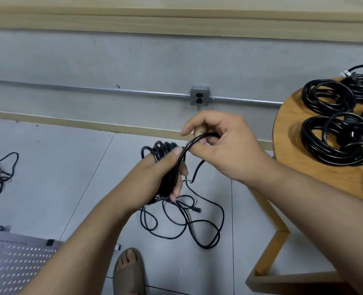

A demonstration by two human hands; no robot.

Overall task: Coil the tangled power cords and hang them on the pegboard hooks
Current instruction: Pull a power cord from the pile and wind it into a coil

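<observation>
Right, my left hand [155,177] has its fingers [182,169] curled round the coil [161,149] of black power cord, thumb pressed over the top of the loops. My right hand [229,150], just beside it and a little higher, pinches one strand [199,138] between thumb and fingertips, and the strand arches from the coil to that pinch. Past the pinch, the uncoiled tail [189,222] drops to the floor and lies in loose loops directly below both hands, so the right hand is nearer to feed it. The coil's long axis runs away from me. Coiled cords [333,133] sit on the desk [293,133] to my right; the pegboard [12,262] lies low on my left.
</observation>
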